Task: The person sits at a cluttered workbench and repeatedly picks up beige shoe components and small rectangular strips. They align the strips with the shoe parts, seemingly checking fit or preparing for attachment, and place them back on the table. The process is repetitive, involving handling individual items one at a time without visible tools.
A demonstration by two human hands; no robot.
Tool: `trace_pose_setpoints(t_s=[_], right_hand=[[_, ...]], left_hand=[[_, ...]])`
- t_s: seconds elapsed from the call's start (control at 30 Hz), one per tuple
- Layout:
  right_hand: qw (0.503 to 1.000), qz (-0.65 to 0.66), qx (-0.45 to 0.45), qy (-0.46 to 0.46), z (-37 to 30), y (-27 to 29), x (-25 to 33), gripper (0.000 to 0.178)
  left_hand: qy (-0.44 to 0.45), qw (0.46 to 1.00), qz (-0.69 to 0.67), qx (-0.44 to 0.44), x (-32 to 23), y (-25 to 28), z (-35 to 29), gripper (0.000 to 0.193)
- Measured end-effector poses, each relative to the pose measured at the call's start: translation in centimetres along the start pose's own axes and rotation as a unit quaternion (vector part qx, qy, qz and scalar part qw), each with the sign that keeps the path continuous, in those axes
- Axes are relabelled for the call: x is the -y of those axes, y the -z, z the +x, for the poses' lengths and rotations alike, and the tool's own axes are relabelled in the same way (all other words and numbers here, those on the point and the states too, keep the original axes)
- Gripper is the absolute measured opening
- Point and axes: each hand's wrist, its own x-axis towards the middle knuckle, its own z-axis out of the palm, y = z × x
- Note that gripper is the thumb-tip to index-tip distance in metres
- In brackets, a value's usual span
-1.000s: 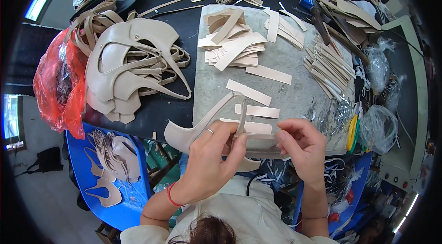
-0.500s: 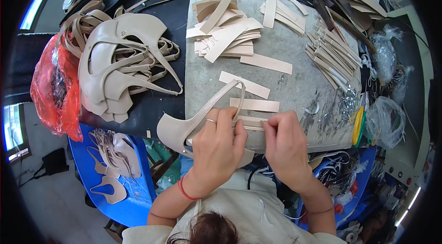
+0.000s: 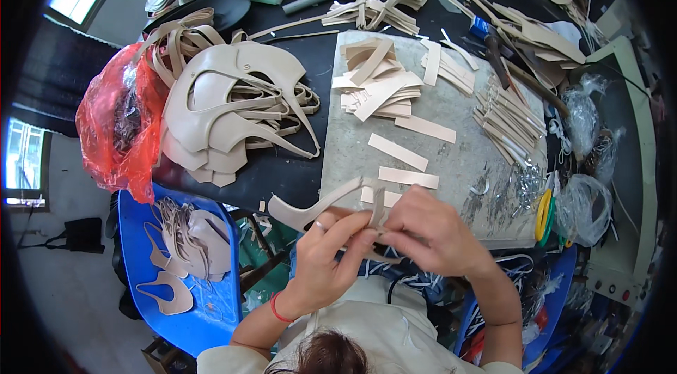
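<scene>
Close to my body, at the near edge of the stone slab [image 3: 462, 155], I hold a beige leather shoe upper [image 3: 300, 212] with a narrow looped strap. My left hand [image 3: 328, 258] is closed round its middle, thumb toward the strap. Right beside it my right hand [image 3: 437, 233] pinches at the strap [image 3: 379, 206], fingertips nearly meeting those of my left; what exactly lies between them is partly hidden. Just beyond my hands are a pale strip [image 3: 409, 177], another strip [image 3: 398, 151] and a partly covered strip [image 3: 371, 195].
Stacked uppers [image 3: 233, 102] lie left of the slab, by a red plastic bag [image 3: 120, 127]. Piled strips [image 3: 377, 81] and narrow straps [image 3: 509, 120] rest on the slab. More pieces sit on a blue chair [image 3: 134, 233]. Yellow-handled scissors [image 3: 543, 215] are at the slab's right edge.
My right hand has moved from the slab's near strip to the strap, up against my left hand. The upper has turned and its strap is bent upward. The whole view has shifted.
</scene>
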Motion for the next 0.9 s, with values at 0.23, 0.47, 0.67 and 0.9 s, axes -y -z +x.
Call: trace_pose_setpoints(t_s=[0.23,0.47,0.67,0.9], right_hand=[[0.99,0.128,-0.02,-0.052,2.2,-0.6,3.8,0.027],[0.952,-0.185,-0.208,-0.126,0.0,3.8,-4.6,0.019],[0.825,-0.454,-0.306,-0.141,-4.7,9.0,-7.6,0.013],[0.854,-0.428,-0.249,-0.162,-5.6,10.7,-8.7,0.01]], left_hand=[[-0.125,0.95,0.278,-0.065,-7.4,5.9,0.0,0.034],[-0.062,0.959,0.277,0.013,-2.9,8.1,9.8,0.019],[-0.103,0.928,0.355,-0.04,4.6,7.5,9.7,0.021],[-0.114,0.952,0.271,-0.079,1.4,4.0,7.4,0.029]])
